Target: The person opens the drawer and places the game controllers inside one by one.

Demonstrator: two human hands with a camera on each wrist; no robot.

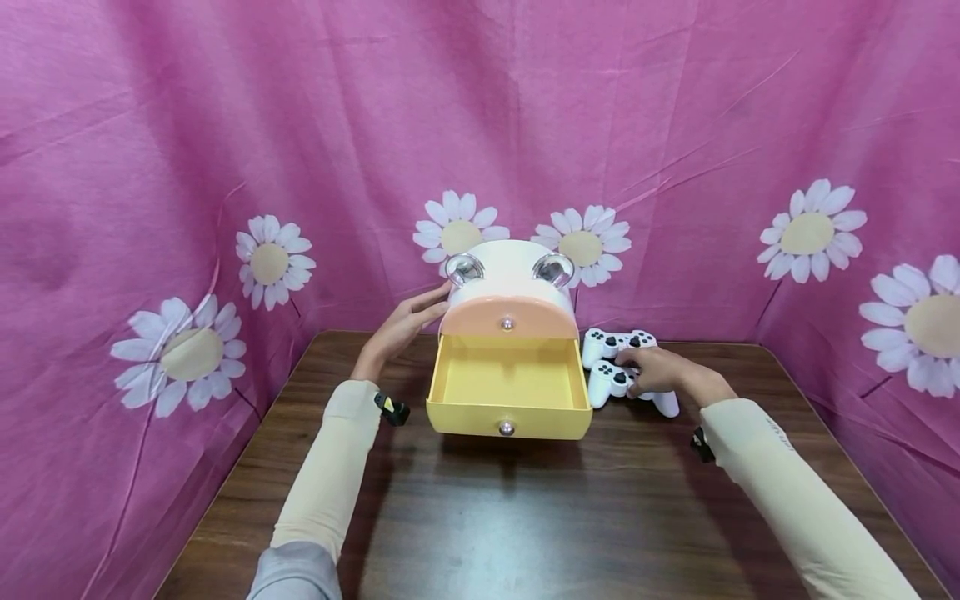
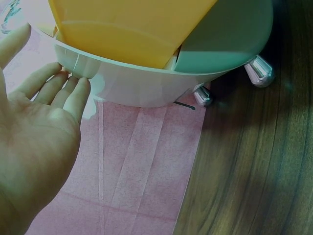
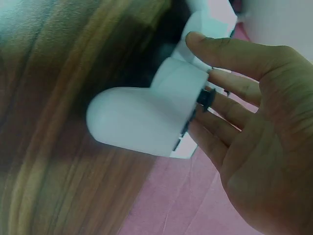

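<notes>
A white rounded cabinet (image 1: pixel 510 271) has a shut orange upper drawer (image 1: pixel 480 317) and a yellow lower drawer (image 1: pixel 508 375) pulled out, with nothing visible inside. My left hand (image 1: pixel 405 327) is beside the cabinet's left wall, its fingertips at the wall (image 2: pixel 132 83) in the left wrist view. To the right lie two white game controllers, one behind the other. My right hand (image 1: pixel 663 371) grips the near controller (image 1: pixel 606 383) around its middle, thumb at the near side and fingers over the far side; its handle (image 3: pixel 132 115) shows in the right wrist view. The far controller (image 1: pixel 595 346) lies behind.
The brown wooden table (image 1: pixel 495 517) extends in front of the cabinet. A pink curtain (image 1: pixel 360 125) with white daisies hangs behind the table and at both sides. Two silvery round parts (image 1: pixel 553 268) project from the cabinet's upper front, one at each side.
</notes>
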